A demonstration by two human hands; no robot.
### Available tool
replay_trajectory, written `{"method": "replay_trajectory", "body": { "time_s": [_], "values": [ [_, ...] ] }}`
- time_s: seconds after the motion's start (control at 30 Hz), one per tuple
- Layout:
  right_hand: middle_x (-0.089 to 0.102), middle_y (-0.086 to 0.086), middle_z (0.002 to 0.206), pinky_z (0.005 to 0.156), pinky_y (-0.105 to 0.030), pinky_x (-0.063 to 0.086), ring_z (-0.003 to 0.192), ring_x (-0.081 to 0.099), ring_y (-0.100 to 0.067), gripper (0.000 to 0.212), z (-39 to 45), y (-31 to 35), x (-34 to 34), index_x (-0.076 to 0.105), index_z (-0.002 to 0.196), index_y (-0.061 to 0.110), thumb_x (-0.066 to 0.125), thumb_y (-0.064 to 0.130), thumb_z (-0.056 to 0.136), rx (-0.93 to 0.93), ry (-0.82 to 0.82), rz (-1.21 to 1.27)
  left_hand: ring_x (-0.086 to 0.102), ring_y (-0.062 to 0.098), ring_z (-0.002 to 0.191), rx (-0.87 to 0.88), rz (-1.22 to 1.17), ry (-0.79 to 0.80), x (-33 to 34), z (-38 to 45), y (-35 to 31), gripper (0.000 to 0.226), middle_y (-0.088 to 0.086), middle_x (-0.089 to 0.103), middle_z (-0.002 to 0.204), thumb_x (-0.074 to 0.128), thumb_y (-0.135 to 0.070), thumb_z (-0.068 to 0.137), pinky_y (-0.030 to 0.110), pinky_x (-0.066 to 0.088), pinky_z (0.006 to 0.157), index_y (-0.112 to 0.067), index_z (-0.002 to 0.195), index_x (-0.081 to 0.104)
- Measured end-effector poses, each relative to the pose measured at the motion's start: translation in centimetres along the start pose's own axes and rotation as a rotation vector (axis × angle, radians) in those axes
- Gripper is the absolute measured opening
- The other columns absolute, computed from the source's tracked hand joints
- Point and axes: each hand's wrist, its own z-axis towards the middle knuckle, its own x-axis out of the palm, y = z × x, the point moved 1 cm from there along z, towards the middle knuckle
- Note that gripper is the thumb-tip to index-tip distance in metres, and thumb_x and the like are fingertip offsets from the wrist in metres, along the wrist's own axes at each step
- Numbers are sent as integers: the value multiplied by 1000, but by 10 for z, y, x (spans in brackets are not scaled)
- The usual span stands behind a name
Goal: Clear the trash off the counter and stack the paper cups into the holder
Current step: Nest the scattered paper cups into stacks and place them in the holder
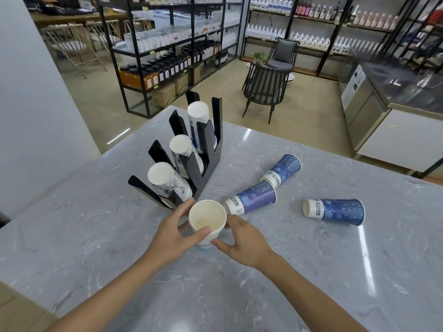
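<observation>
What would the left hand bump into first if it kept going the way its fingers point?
Probably the black cup holder: the left hand, gripping the upright cup, points up toward its near end, though depth is hard to judge.

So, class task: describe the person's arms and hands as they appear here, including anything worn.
Both forearms are bare from the picture's edge to the wrist; no sleeves show. The left hand and right hand wear no gloves, and no watch, ring or bracelet is visible.
</observation>
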Motion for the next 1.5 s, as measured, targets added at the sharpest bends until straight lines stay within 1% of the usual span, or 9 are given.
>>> {"method": "replay_trajectory", "body": {
  "time_s": [0.23,0.47,0.7,0.87,1.07,1.17,1.3,1.43,1.5],
  "values": [
    [59,7,136,96,-36,53,121,58,-15,72,-10,-18,-30,39,149,28,64,60,89,-3,-9,-8,40,7,142,245,462,-95,15,10,-54,91,-13,40,158,75,-58,78,33,37,116,-28,154,35],
    [56,6,142,91,-36,54,124,59,-15,64,-15,-46,-71,47,144,26,63,58,91,-23,-98,-62,40,12,143,328,643,22,50,58,-99,77,-9,43,156,68,-56,86,27,30,115,-25,151,42],
    [60,1,129,87,-36,54,114,62,-20,53,-20,-93,-102,54,135,24,65,52,92,20,-159,-68,41,21,143,232,701,273,95,122,-107,88,2,41,158,71,-57,83,39,36,117,-18,153,35],
    [57,-4,134,97,-38,50,121,57,-24,54,-7,-142,-121,55,137,17,66,46,93,107,-202,-86,46,29,138,57,774,420,120,169,-86,104,12,43,155,75,-63,75,40,41,110,-14,153,29],
    [50,-4,143,97,-42,51,130,48,-27,58,35,-201,-145,45,144,22,63,45,93,196,-142,-209,46,29,136,3,907,595,142,199,-56,113,14,40,154,77,-65,71,42,42,111,-10,154,24],
    [48,-3,146,94,-43,52,132,46,-29,60,63,-225,-154,45,145,23,66,39,91,175,-108,-275,52,26,128,-4,896,631,152,206,-44,109,11,47,146,80,-66,66,43,45,107,-12,148,31],
    [41,-2,156,104,-45,47,140,39,-30,72,99,-250,-160,40,151,23,71,33,87,105,-45,-385,57,21,118,-2,876,674,157,212,-32,111,2,52,135,79,-71,56,41,50,103,-19,144,36],
    [25,1,166,106,-46,44,147,26,-30,87,128,-264,-161,28,156,31,74,25,83,38,64,-502,63,16,100,11,803,664,158,219,-18,78,-4,62,115,85,-61,60,38,55,91,-26,120,49],
    [21,2,167,106,-46,43,148,24,-30,91,139,-271,-159,25,157,33,75,19,82,27,97,-539,64,15,99,-4,766,653,158,224,-17,75,-4,64,113,87,-57,61,38,56,91,-25,119,51]
  ]
}}
